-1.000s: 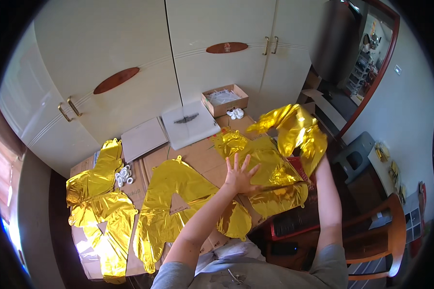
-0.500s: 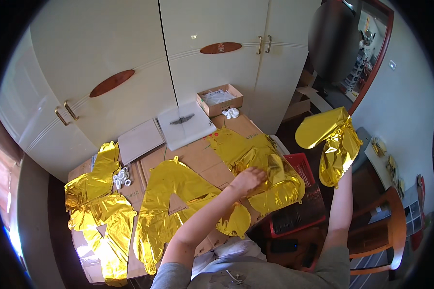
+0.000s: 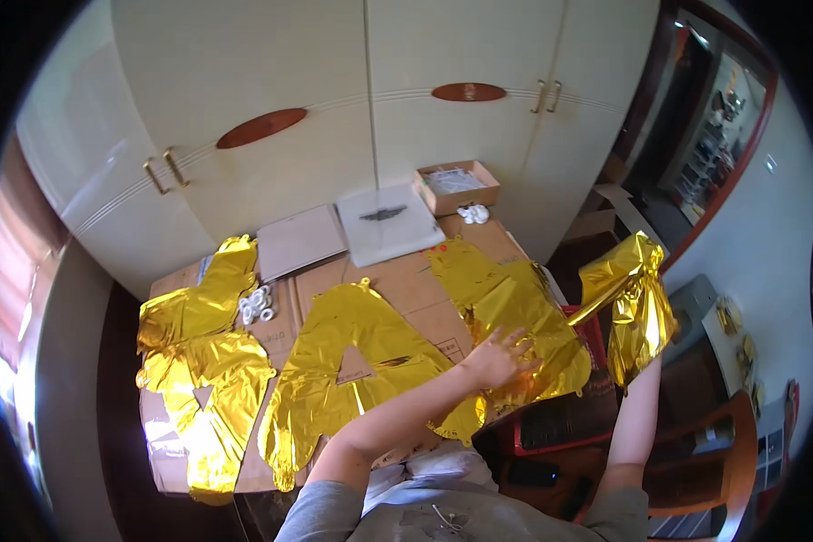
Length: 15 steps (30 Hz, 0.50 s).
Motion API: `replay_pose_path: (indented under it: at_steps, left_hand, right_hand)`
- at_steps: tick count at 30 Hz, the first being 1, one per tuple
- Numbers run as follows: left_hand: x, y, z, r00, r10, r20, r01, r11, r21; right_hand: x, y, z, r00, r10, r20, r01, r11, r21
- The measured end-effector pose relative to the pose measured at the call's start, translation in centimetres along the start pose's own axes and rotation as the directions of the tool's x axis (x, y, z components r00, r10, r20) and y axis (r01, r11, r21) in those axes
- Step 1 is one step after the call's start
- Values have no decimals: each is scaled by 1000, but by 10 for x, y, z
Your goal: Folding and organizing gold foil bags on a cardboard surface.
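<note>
Left hand [image 3: 495, 359]: fingers spread, flat on gold foil sheet [image 3: 515, 312], at 4 o'clock of centre.
Right hand [image 3: 643, 359]: mostly hidden, fingers gripping crumpled foil balloon [image 3: 630, 303], raised at 3 o'clock.
Letter balloon [image 3: 348, 361]: on cardboard [image 3: 406, 280].

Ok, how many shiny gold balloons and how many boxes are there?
Gold foil balloons: 5
Flat pale boxes: 2
Open cardboard box: 1
Total: 8
</note>
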<state>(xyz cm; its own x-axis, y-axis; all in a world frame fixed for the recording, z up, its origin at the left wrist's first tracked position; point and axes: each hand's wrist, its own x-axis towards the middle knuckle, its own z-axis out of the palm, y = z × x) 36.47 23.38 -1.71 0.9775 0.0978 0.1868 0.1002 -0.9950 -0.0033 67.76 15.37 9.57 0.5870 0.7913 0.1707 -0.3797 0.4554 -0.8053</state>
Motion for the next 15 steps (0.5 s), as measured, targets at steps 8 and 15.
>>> replay_pose_path:
  at_steps: [8,15]
  left_hand:
    - [-115,-12,-74,854,-387,348,38,-620,-783]
    - [-218,-20,-128,542,-822,175,-424,-447,-788]
  right_hand:
    - [-132,48,183,629,-200,751,776,206,-596]
    - [-212,119,256,196,-113,974,972,152,-178]
